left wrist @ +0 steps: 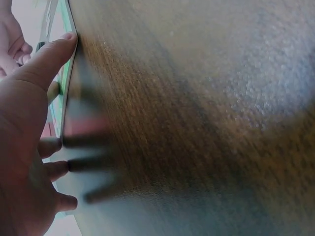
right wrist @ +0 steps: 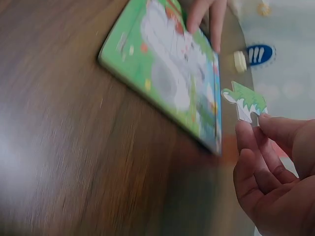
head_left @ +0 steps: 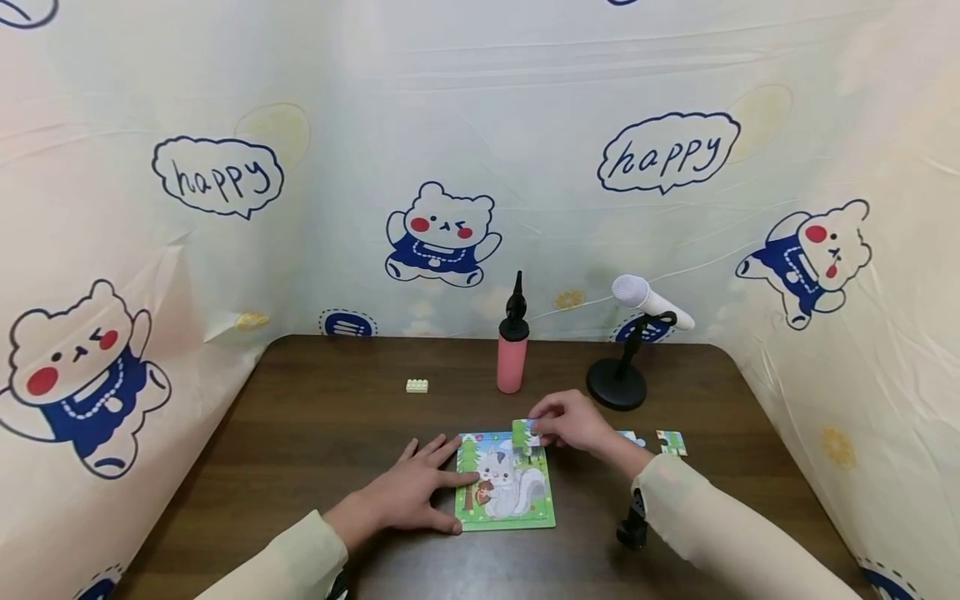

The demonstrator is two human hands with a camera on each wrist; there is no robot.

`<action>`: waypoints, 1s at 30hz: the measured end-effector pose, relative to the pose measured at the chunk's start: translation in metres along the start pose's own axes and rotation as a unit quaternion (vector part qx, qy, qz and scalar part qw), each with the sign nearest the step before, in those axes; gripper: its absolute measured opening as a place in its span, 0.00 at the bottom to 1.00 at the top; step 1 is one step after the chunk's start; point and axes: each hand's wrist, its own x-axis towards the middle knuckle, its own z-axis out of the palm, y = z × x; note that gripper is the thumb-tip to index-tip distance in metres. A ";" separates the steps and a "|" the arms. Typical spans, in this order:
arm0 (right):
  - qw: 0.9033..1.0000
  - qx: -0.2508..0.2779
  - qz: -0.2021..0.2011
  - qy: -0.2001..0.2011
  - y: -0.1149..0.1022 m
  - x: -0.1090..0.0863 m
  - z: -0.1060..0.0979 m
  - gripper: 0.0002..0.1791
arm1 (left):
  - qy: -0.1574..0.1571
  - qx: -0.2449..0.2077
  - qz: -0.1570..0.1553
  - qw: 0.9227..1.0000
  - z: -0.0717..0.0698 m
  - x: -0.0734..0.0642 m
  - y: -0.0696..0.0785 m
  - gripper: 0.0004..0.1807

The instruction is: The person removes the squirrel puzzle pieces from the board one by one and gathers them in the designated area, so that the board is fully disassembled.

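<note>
A squirrel jigsaw puzzle in a green-bordered board (head_left: pixel 504 523) lies flat on the table in front of me. My left hand (head_left: pixel 411 492) spreads its fingers at the board's left side, with a fingertip over the picture and the thumb (left wrist: pixel 51 56) along the edge. Between thumb and fingertips, my right hand (head_left: pixel 573 421) pinches a green-and-white puzzle piece (right wrist: pixel 244 103). This piece hangs above the board's upper right corner, tilted in the right wrist view. Darker gaps show in the picture just below it.
Loose puzzle pieces (head_left: pixel 672 442) lie to the right, partly behind my right forearm. Behind the board stand a pink balloon pump (head_left: pixel 512 362) and a white microphone (head_left: pixel 652 300) on a black stand (head_left: pixel 617 383). A small cream toy brick (head_left: pixel 417 386) sits at the back left.
</note>
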 end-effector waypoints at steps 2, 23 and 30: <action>1.000 -0.005 0.005 0.006 0.005 -0.004 -0.010 0.06 | 0.000 -0.001 0.001 1.000 -0.001 0.000 0.000 0.41; 0.995 -0.084 0.053 0.027 0.050 -0.015 -0.060 0.04 | 0.000 0.004 0.003 1.000 -0.003 -0.001 0.001 0.41; 0.990 -0.126 0.042 0.037 0.053 -0.012 -0.058 0.02 | -0.003 0.004 0.001 1.000 -0.002 -0.001 0.000 0.42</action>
